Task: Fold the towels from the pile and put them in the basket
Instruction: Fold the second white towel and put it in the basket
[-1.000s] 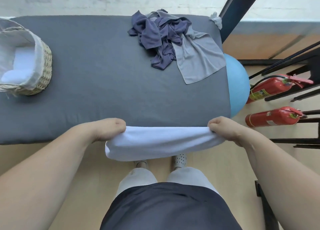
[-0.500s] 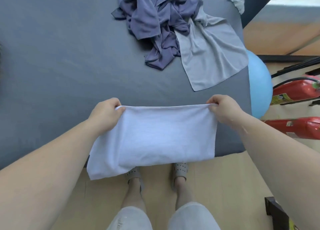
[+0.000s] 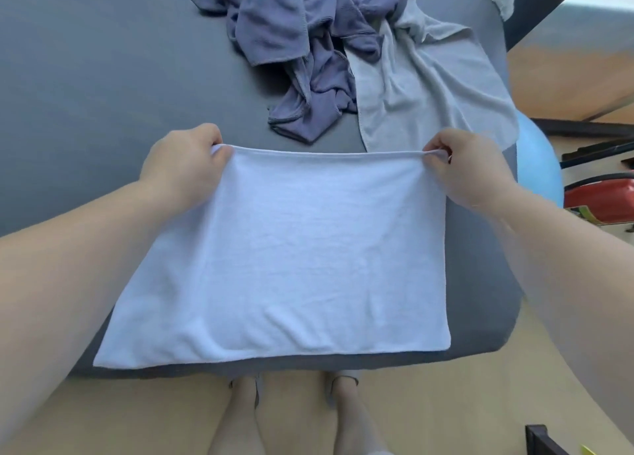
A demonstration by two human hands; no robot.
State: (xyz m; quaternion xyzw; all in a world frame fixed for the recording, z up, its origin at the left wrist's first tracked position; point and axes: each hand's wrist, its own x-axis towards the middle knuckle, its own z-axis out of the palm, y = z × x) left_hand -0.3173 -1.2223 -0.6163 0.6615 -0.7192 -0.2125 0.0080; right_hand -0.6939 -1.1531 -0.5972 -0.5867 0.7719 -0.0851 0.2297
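- Clearly, the fingers (image 3: 435,153) of the right hand (image 3: 470,171) were curled in a tight pinch on the far right corner of the white towel (image 3: 291,249). The thumb and fingers of the left hand (image 3: 185,166) were closed the same way on the far left corner.
- Between the two hands the far edge ran straight and taut. A second earlier the same edge had sagged in a bunched roll between the fists.
- Over that second the hands had moved from the near edge of the grey padded table (image 3: 85,77) to a spot near the pile (image 3: 308,43). The cloth had gone with them.
- The towel had hung over the table's near edge toward the floor. It now lay spread almost flat on the table, with only its near hem at the rim.
- Its far edge lay just short of the pile's nearest dark flap and the pale grey towel (image 3: 422,87). I could not tell whether it touched either.
- The basket, seen at the left end of the table a second before, was out of view at this moment.
- To my eye the laying-out was nearly done. A flat, squared towel gives clean edges to fold against, so the first fold seemed the next step.
- The hem at the rim could slide off if the corners were let go carelessly.
- The pile looked no smaller, so most of the task remained.
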